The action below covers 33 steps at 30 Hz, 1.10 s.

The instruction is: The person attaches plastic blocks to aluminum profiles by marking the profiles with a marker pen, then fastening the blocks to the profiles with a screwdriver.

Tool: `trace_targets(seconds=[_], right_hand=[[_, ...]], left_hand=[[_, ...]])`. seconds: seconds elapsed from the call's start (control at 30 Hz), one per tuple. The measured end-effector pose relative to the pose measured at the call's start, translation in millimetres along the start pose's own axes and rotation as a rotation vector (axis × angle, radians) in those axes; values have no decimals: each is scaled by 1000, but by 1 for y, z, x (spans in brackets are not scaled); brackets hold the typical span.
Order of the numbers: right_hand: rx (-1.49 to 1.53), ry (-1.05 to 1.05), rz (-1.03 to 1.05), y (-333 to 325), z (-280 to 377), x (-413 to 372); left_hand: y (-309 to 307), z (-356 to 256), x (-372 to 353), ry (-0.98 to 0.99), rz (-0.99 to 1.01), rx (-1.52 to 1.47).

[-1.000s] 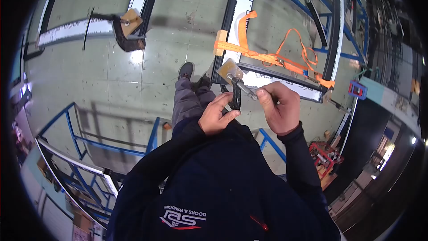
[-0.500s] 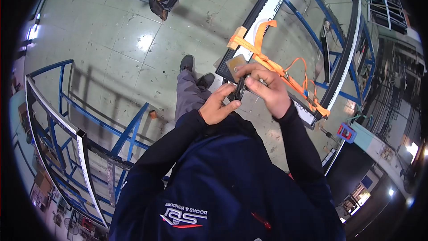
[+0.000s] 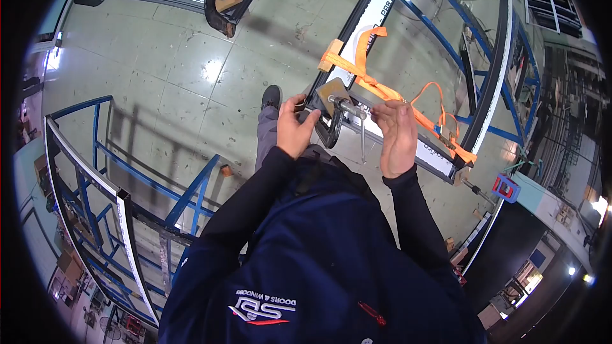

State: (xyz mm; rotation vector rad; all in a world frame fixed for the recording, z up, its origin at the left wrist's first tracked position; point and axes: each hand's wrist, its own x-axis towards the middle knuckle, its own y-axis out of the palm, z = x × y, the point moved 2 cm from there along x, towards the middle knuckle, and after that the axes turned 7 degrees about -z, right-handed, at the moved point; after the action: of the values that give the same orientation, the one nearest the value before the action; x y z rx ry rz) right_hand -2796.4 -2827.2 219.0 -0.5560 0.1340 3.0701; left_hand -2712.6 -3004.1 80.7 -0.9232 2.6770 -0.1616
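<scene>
C-clamp point(image 3: 331, 129) sat on the near corner of the dark frame point(image 3: 373, 16), about 12 o'clock from the chest, with a wood block point(image 3: 331, 92) padding the corner. Left hand point(image 3: 290, 129) was closed around the clamp body at the corner. Right hand point(image 3: 396, 137) was narrow, fingertips pinched on the outer end of the screw point(image 3: 349, 109), with the T-bar point(image 3: 362, 140) hanging loose below it. Risks as I read them: block could skew or pop out if the screw loaded it off-centre, leaving bare steel to mark the profile. Too much torque could dent the profile. If the left hand eased off before the screw bit, the clamp could drop toward the shoe point(image 3: 271, 97) directly under it. Orange strap point(image 3: 376, 86) crossed the frame just at 1 o'clock of the block and could get trapped under the pad. The loose T-bar could also swing into the fingers. No worktop here. Floor point(image 3: 191, 70) was grey tile, glossy, with a glare patch. Blue steel racks point(image 3: 191, 191) holding more frames stood at 8 o'clock, and the same blue steel showed under this frame. A second clamp point(image 3: 217, 6) with its own block sat at 11 o'clock. Dim shelving and clutter at 3 to 4 o'clock, detail unreadable.
</scene>
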Motion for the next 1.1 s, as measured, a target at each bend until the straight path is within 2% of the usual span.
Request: trace_targets(seconds=[0.13, 0.33, 0.47, 0.73, 0.83, 0.93, 1.03, 1.07, 1.1], right_hand=[[-39, 31, -31, -14, -6, -8], [-12, 13, -34, -8, -13, -20], [-99, -8, 19, -6, -15, -23], [-67, 14, 49, 3, -15, -24], [-55, 14, 104, 4, -8, -23], [-85, -22, 240, 5, 14, -19], [-224, -89, 415, 6, 39, -14], [-240, -128, 424, 6, 41, -10], [-197, -143, 424, 10, 41, -8]], left_hand=[[10, -5, 8, -59, 9, 72], [27, 26, 9, -322, -68, -130], [30, 33, 8, -250, -90, -54], [28, -4, 5, -446, -101, -316], [27, 9, 4, -426, -117, -271], [17, 16, -6, -415, -38, -381], [-7, -13, -30, -221, 242, -410], [-13, -17, -37, -129, 324, -245], [-11, -23, -42, -11, 328, -249]])
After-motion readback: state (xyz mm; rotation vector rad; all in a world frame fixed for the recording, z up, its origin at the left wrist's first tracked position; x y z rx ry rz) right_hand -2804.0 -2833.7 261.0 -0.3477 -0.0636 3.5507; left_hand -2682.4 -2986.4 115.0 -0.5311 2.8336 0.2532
